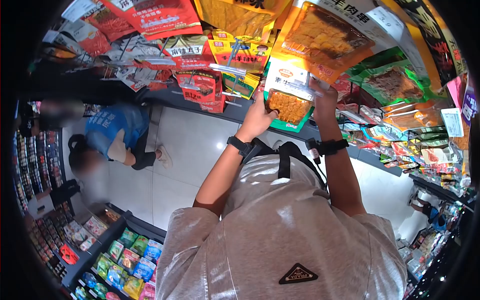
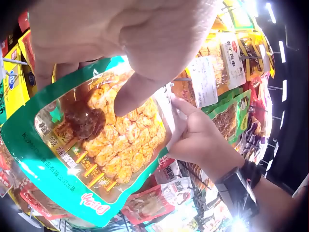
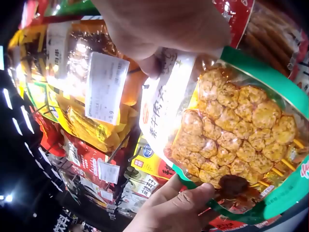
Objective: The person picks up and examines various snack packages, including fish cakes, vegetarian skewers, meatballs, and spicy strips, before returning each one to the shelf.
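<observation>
A snack packet [image 1: 287,107] with a green border, a white top and a clear window onto browned balls on skewers hangs between both hands, below the shelf hooks. My left hand [image 1: 257,120] grips its left edge, thumb lying over the window; in the left wrist view the thumb presses the front of the packet [image 2: 120,140]. My right hand [image 1: 326,102] pinches the opposite side near the white top, as the right hand [image 2: 198,135] in the left wrist view shows. Some right fingers are hidden behind the packet in the head view.
Metal hooks with price holders [image 1: 312,90] jut out at the packet's top. Around it hang an orange skewer packet [image 1: 325,40], yellow packets [image 1: 242,57] and red packets [image 1: 200,90]. A person in a blue vest [image 1: 112,127] bends at left; a bin of colourful bags [image 1: 125,260] stands lower left.
</observation>
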{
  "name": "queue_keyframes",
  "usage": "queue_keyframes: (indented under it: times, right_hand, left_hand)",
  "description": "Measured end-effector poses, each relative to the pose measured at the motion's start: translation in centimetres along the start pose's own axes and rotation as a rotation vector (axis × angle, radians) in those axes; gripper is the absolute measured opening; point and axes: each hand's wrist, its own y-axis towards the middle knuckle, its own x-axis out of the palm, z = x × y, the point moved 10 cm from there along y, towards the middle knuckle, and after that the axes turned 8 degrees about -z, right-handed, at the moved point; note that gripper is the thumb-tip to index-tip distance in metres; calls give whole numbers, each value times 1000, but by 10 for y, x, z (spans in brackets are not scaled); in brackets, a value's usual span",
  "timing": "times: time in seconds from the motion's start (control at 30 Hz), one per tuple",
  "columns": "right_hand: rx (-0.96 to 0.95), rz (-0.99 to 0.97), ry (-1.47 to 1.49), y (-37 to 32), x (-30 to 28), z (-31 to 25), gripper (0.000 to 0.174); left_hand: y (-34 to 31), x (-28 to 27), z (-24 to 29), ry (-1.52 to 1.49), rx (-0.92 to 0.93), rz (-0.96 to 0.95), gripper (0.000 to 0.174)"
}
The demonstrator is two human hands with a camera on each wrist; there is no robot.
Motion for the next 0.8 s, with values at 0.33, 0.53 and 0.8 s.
queue_keyframes:
  times: [0.33, 0.53, 0.8]
  right_hand:
    - [-66, 70, -222, 8, -14, 6, 27]
    - [157, 77, -279, -38, -71, 55, 35]
    - [554, -80, -293, -164, -142, 84, 34]
  left_hand:
    - [22, -5, -14, 57, 81, -83, 64]
    - [16, -12, -35, 273, 146, -12, 90]
    - [-29, -14, -86, 214, 66, -32, 103]
